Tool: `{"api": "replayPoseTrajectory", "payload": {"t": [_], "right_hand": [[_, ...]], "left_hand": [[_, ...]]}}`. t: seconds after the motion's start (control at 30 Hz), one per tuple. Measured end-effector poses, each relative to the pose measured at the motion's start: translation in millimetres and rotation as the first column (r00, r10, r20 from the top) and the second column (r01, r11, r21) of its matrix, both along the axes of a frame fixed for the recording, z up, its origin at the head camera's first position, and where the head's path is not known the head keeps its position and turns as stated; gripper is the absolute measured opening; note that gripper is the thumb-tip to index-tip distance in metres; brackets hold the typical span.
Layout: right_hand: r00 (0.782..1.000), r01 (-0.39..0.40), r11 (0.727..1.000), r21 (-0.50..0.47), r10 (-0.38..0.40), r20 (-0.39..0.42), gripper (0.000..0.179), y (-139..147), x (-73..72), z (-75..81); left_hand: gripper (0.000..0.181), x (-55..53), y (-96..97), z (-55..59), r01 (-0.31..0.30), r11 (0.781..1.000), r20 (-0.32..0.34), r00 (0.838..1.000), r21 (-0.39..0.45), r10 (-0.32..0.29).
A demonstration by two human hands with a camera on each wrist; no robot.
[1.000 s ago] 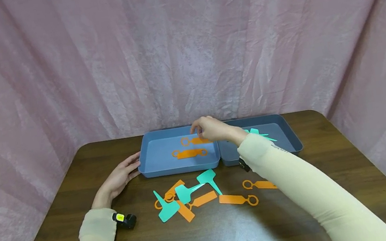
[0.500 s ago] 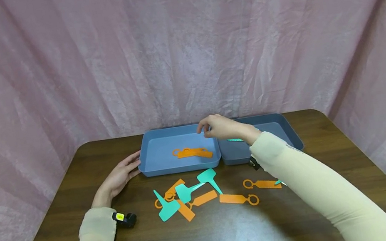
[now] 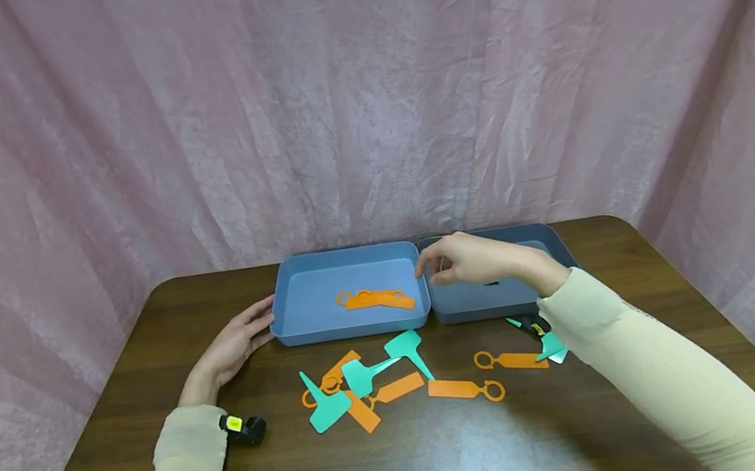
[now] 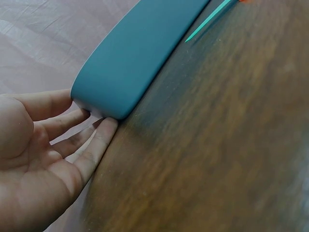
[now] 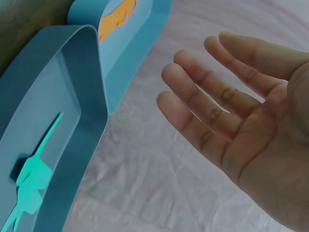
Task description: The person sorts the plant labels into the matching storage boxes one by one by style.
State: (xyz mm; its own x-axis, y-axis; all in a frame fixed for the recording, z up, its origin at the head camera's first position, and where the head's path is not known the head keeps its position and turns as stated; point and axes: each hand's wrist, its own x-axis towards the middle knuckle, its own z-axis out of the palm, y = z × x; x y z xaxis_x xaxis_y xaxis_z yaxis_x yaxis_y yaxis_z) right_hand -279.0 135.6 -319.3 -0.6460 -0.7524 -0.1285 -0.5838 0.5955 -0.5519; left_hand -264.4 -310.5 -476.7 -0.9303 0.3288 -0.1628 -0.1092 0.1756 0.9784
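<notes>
My left hand (image 3: 232, 347) rests its extended fingertips against the left end of the blue tray (image 3: 318, 282); the left wrist view shows them at its lower corner. Inside that tray, orange ring-ended tags (image 3: 379, 299) overlap in a small pile. My right hand (image 3: 481, 259), fingers relaxed and holding nothing, hovers over the darker grey-blue tray (image 3: 477, 302) on the right. Green T-shaped plant labels (image 5: 34, 180) lie in this second tray, seen in the right wrist view; the hand mostly hides them in the head view.
In front of the trays, green plant labels (image 3: 331, 411) and orange tags (image 3: 455, 389) lie scattered, some overlapping. Farther right, an orange tag (image 3: 516, 361) lies beside a green label (image 3: 551, 348), near my right sleeve. A pink curtain (image 3: 357, 107) hangs behind the wooden table (image 3: 162, 327).
My right hand has let go of an orange tag, which dropped onto the others in the blue tray. The hand then moved right, over the darker tray. My left hand has stayed still.
</notes>
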Motion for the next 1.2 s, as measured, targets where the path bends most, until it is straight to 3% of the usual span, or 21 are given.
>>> {"api": "replayPoseTrajectory", "payload": {"t": [0.27, 0.57, 0.87, 1.2], "right_hand": [[0.999, -0.013, 0.999, 0.031, 0.014, -0.041, 0.021, 22.1, 12.0, -3.4], [0.999, 0.017, 0.999, 0.039, -0.018, 0.030, 0.022, 40.0, 24.1, -14.8], [0.999, -0.008, 1.000, 0.011, 0.007, 0.048, 0.020, 52.2, 24.3, -31.5], [0.993, 0.013, 1.000, 0.025, -0.016, 0.113, 0.017, 63.3, 32.2, -48.9]], "left_hand": [[0.059, -0.1, 0.1, 1.5, -0.003, 1.000, 0.000, 1.000, -0.002, 0.003], [0.058, 0.2, -1.0, 4.4, 0.001, 1.000, 0.003, 1.000, -0.002, -0.001], [0.060, -1.7, -1.3, 4.5, 0.000, 1.000, -0.001, 1.000, -0.004, 0.000], [0.059, -1.3, 0.2, 3.3, -0.003, 1.000, 0.005, 1.000, 0.003, 0.003]]}}
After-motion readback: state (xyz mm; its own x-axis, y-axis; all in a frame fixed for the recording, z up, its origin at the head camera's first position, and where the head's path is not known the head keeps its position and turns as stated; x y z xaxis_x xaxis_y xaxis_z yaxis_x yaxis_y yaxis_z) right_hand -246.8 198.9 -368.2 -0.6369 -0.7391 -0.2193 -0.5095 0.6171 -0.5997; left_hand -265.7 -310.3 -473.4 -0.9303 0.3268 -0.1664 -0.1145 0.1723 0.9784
